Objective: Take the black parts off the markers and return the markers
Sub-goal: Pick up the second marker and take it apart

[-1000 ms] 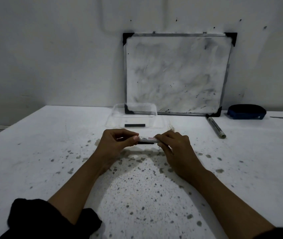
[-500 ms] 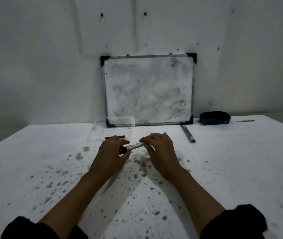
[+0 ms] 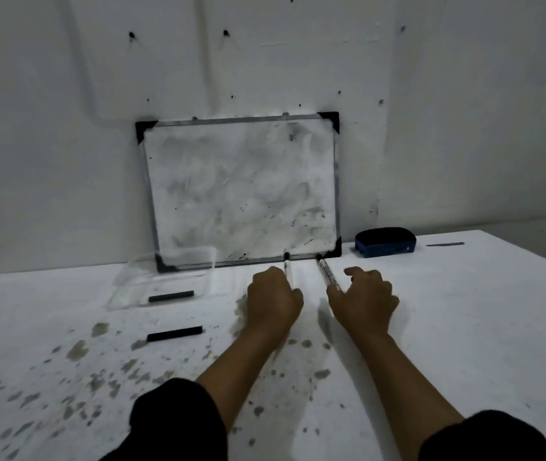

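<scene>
My left hand (image 3: 273,299) is closed around the near end of a white marker (image 3: 287,268), whose dark tip points at the foot of the whiteboard. A second marker (image 3: 326,273) lies on the table just to the right, its far end touching the board's frame. My right hand (image 3: 364,301) hovers at that marker's near end, fingers spread, gripping nothing. One black part (image 3: 174,333) lies on the bare table left of my left hand. Another black part (image 3: 171,296) rests inside the clear plastic tray (image 3: 208,257).
A smudged whiteboard (image 3: 241,191) leans on the wall at the back of the white, ink-spotted table (image 3: 464,327). A blue eraser (image 3: 385,241) sits right of the board, with a thin dark strip (image 3: 444,244) beyond it.
Both hands held one marker in front of me before. Now a black part lies on the table, my right hand has let go, and my left hand has carried the marker forward to the board.
</scene>
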